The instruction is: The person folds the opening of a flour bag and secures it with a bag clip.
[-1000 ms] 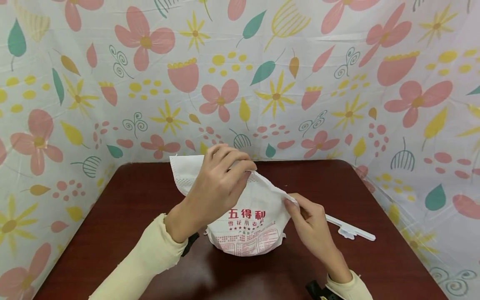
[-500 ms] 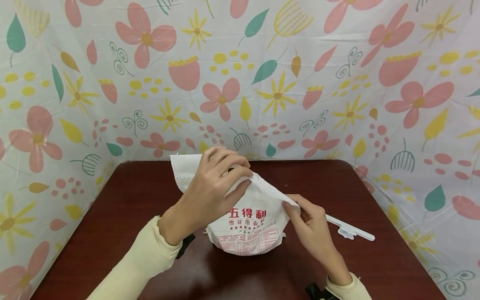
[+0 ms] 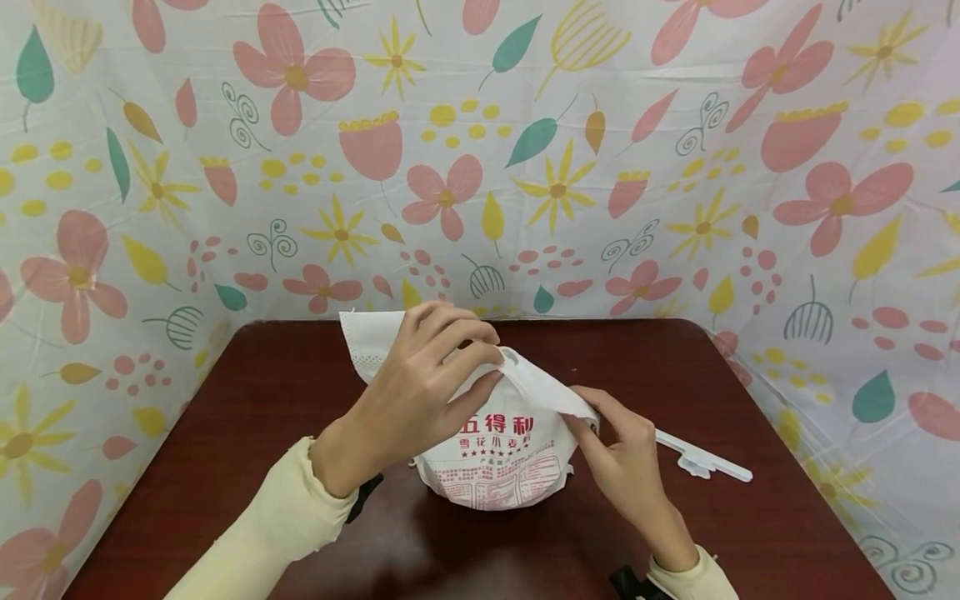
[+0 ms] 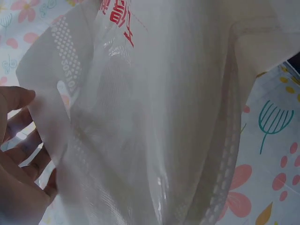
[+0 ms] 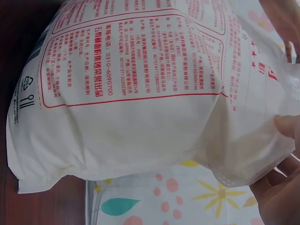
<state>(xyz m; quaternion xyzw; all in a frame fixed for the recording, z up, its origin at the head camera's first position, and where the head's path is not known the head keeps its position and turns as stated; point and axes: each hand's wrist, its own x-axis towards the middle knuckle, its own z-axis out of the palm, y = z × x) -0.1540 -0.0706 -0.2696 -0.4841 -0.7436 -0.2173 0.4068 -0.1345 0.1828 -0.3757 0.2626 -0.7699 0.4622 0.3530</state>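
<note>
The white bag (image 3: 495,450) stands mid-table (image 3: 225,433). The left hand (image 3: 420,387) pinches its top at twelve o'clock, and the right hand (image 3: 618,454) pinches the corner at three o'clock. The flattening looks roughly half done. The clip (image 3: 701,457) lies unused further toward three.

Left hand (image 3: 420,387) and right hand (image 3: 618,454) apparently both pinching.
</note>
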